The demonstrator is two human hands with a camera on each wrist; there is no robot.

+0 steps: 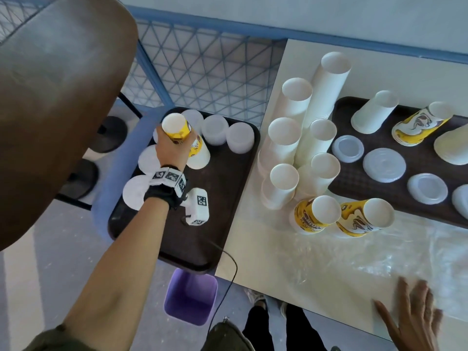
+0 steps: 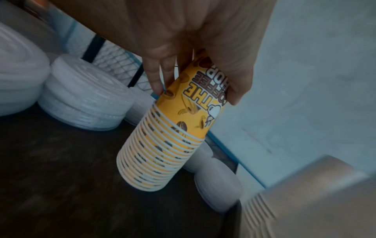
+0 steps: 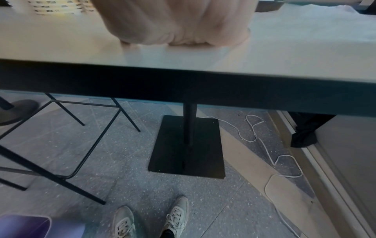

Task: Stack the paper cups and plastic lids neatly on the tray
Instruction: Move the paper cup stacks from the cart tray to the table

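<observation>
Several lid piles (image 1: 215,129) already sit on my tray (image 1: 202,224); my left hand (image 1: 174,148) grips the yellow cup stack (image 2: 162,145), right hand (image 1: 415,315) flat on the counter (image 1: 278,262); many cups (image 1: 298,148) remain.

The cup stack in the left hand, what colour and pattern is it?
Yellow cup stack with brown coffee-bean print and lettering; clearest in the left wrist view.

A tray (image 1: 222,224) lies left of the surface (image 1: 278,262), carrying lid stacks (image 1: 215,129) behind and left of a cup stack (image 1: 196,153). On the surface, cup stacks (image 1: 304,153) stand left of a second tray (image 1: 379,145) carrying lids (image 1: 384,165) and cups (image 1: 374,112).
</observation>
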